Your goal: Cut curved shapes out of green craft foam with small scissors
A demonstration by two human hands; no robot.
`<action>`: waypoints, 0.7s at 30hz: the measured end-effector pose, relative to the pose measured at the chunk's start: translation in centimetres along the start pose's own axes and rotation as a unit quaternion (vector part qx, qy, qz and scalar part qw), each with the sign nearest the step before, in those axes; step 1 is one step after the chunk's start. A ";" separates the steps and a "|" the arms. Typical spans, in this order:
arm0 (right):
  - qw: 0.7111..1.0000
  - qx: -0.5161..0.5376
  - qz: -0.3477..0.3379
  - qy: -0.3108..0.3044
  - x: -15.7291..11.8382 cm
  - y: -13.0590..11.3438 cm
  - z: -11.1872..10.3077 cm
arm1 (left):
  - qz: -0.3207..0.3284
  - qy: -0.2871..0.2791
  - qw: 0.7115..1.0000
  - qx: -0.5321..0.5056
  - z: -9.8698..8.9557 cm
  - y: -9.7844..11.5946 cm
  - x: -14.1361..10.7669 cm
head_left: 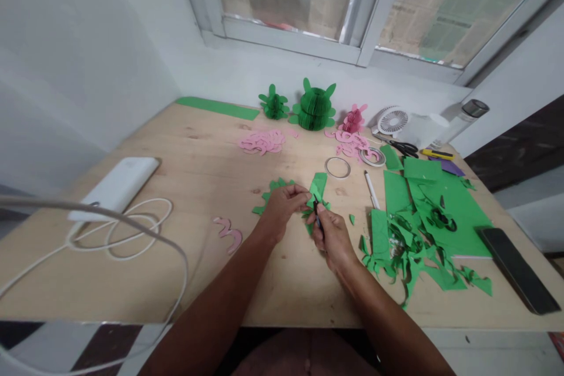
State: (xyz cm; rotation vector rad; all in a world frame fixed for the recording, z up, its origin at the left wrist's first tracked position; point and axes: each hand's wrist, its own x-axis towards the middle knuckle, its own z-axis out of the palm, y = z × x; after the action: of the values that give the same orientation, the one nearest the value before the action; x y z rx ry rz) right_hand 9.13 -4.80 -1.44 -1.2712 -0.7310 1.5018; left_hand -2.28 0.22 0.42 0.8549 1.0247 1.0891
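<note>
My left hand (284, 207) pinches the left edge of a small piece of green paper (318, 187) above the middle of the table. My right hand (331, 234) is closed around a pair of small dark scissors (317, 214), whose blades meet the green paper. More green cut paper (269, 195) lies behind and left of my left hand, partly hidden by it. To the left of my left forearm rests a pink curvy cut-out (229, 235).
Green scraps (403, 241) and a black phone (517, 270) lie on the right. A white pen (371, 189) and tape ring (338, 168) sit beyond my right hand. Pink cut-outs (262, 141) and green paper figures (314, 108) stand farther back. A white power bank (117, 188) with cable is left.
</note>
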 end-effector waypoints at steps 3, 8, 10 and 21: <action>1.000 -0.001 -0.001 0.000 0.0 -0.1 0.0 | -0.001 0.001 1.000 -0.002 0.1 0.0 -0.1; 1.000 -0.008 0.005 -0.005 -0.1 -0.1 0.0 | 0.005 -0.008 1.000 0.013 -0.2 -0.1 0.1; 1.000 -0.010 0.004 -0.005 0.0 -0.1 -0.1 | 0.008 -0.020 0.999 0.024 -0.3 -0.2 0.2; 1.000 -0.019 0.002 -0.005 -0.1 -0.2 0.0 | 0.000 -0.050 0.997 0.063 -0.6 -0.1 0.3</action>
State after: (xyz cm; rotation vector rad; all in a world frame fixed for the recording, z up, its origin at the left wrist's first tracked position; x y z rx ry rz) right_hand 9.20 -4.84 -1.25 -1.2957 -0.7662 1.5045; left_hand -2.76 0.50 0.08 1.0006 1.0164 0.9794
